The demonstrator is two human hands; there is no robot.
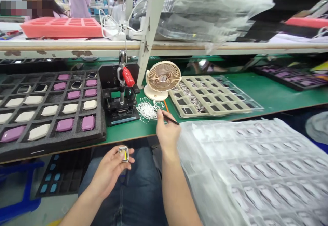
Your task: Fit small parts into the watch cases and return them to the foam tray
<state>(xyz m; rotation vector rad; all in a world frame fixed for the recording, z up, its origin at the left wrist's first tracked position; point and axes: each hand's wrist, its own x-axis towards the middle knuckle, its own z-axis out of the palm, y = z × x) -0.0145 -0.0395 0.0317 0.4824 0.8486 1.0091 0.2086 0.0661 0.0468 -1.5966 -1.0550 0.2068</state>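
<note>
Head view. Shows left hand [112, 169], low over the lap [139, 195], fingers curled around a small watch case [123, 154], face up. Shows right hand [167, 132] at the edge of the bench [269, 96], pinched shut on a thin dark tool [171, 119], long axis left to right, near end toward the heap of white rings [146, 110] just left of the fingertips. Places case well below that heap; right hand nearer.

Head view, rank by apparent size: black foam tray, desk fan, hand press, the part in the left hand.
1. black foam tray, by far the largest
2. hand press
3. desk fan, only a little smaller than the press
4. small case in the left hand, smallest even though it is nearest the camera
</note>
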